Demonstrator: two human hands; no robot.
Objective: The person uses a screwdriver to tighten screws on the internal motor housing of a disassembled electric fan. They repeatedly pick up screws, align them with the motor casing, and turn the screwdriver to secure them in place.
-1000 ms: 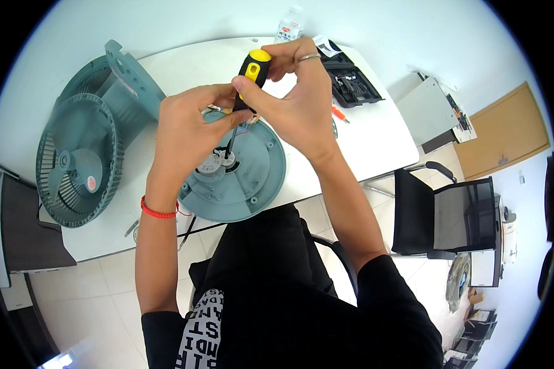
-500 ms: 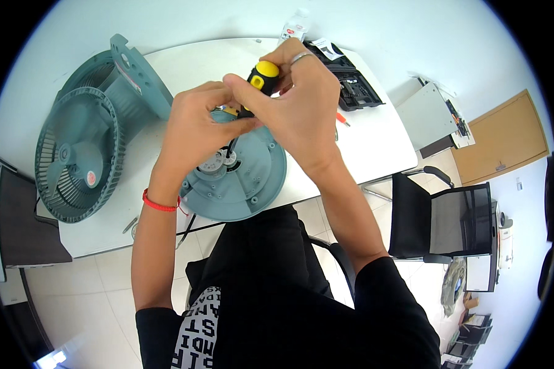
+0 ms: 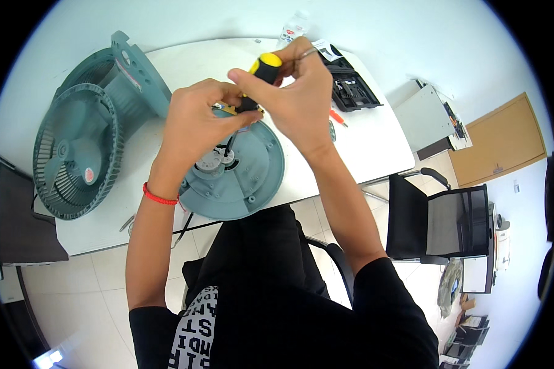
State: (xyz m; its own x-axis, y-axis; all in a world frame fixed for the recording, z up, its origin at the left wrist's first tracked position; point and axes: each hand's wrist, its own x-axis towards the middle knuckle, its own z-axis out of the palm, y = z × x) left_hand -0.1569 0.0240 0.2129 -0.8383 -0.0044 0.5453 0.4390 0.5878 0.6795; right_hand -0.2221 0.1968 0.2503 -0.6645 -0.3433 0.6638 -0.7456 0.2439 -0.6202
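A yellow and black screwdriver (image 3: 268,67) is held tilted above the round teal fan base (image 3: 261,169). My right hand (image 3: 298,101) grips its handle, thumb stretched along the side. The fingertips and thumb of my left hand (image 3: 197,120) close round the black lower part of the same tool. The screwdriver's tip is hidden behind my hands. On the fan base, a round pale part (image 3: 209,161) and dark wires show just below my left fingers.
A teal fan (image 3: 74,147) lies at the left of the white table (image 3: 369,147). An open black tool case (image 3: 354,89), a red-tipped tool (image 3: 338,118) and a clear bottle (image 3: 294,27) are on the right and back. A black chair (image 3: 437,215) stands right.
The screwdriver handle has shifted slightly right and up, leaning more, and my right hand has turned a little with it. My left hand keeps its pinch. The whole view has shifted slightly.
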